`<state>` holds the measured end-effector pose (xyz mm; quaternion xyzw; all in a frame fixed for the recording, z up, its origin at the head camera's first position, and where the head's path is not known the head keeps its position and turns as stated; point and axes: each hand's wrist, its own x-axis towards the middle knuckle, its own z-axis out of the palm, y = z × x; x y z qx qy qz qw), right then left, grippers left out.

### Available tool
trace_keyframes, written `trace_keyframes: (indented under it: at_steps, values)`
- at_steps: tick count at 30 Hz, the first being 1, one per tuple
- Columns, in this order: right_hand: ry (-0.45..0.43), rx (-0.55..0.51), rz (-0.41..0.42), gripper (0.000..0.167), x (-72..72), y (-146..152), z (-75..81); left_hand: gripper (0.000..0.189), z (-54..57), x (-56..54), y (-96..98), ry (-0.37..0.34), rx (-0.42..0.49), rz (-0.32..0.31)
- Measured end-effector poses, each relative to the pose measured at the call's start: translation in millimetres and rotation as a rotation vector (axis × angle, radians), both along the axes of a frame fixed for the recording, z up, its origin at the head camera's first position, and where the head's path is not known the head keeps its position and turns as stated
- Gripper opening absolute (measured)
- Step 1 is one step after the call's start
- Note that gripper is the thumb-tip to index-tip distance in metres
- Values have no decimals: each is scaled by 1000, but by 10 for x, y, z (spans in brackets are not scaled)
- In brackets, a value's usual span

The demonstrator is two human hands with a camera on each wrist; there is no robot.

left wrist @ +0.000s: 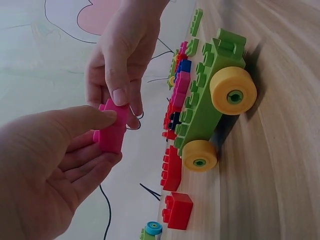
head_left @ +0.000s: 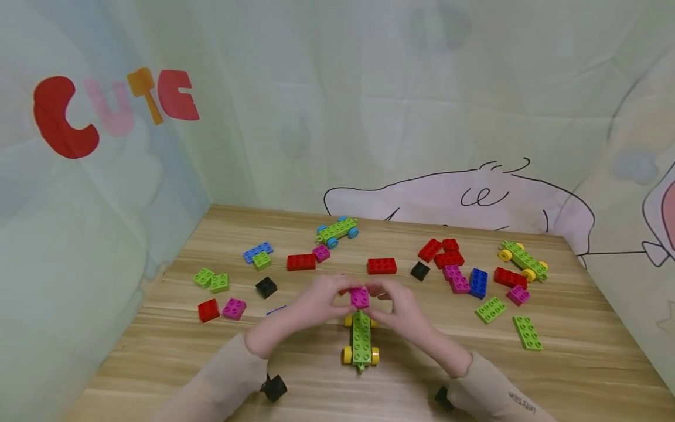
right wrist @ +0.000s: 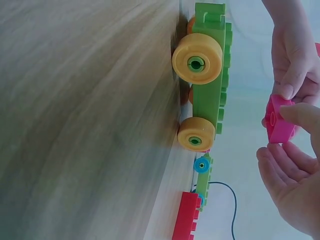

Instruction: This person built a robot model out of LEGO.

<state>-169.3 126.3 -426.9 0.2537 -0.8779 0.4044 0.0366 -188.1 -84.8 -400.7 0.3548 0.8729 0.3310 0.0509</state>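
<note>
Both hands meet at one magenta building brick [head_left: 360, 298], held up above the far end of a green wheeled base. My left hand [head_left: 323, 300] pinches it from the left, thumb on one face and fingers behind, as the left wrist view shows. From the other side my right hand [head_left: 401, 302] pinches it too, its thumb [left wrist: 119, 96] at the brick's edge. The green base [head_left: 361, 340] stands on the table with yellow wheels and a studded top. In the right wrist view a gap shows between the brick [right wrist: 281, 120] and the base's studs [right wrist: 225, 75].
Loose red, blue, black, magenta and green bricks lie on both sides, including a red brick [head_left: 382, 266] beyond the hands. Behind stand a green base with blue wheels [head_left: 338, 230] and another with yellow wheels [head_left: 523, 260]. A printed cloth [head_left: 295, 117] backs the table.
</note>
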Motion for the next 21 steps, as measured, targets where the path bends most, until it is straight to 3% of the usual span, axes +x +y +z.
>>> trace_keyframes:
  at_steps: [7, 16, 21]
  values:
    - [18, 17, -8, 38, 18, 2, -17, 43, -20, 23, -6, -2, 3, 1]
    - [2, 32, -10, 33, 27, 20, -44, 43, -75, 14, -20, -110, -18, 61]
    - [-13, 34, 29, 30, 21, 37, -70, 39, -111, 1, -6, -126, -56, 77]
